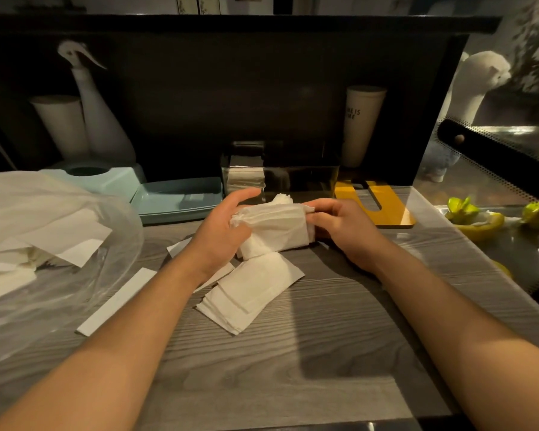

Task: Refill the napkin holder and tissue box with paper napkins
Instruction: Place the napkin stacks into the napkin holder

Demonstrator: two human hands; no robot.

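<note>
A folded stack of white paper napkins (276,227) is held between both hands just above the grey wooden counter. My left hand (223,230) grips its left end and my right hand (339,227) pinches its right end. Another pile of napkins (251,293) lies flat on the counter just in front of them. Behind the hands stands a clear napkin holder (305,178) with a few napkins in its left side. A pale blue tissue box (106,177) sits at the back left, with its blue base tray (176,199) beside it.
A clear plastic bag of napkins (44,244) covers the left of the counter. Paper strips (115,301) lie near my left forearm. A yellow lid (377,203) rests right of the holder. A cup (363,122), a white bird figure (100,119) and a dark back panel stand behind.
</note>
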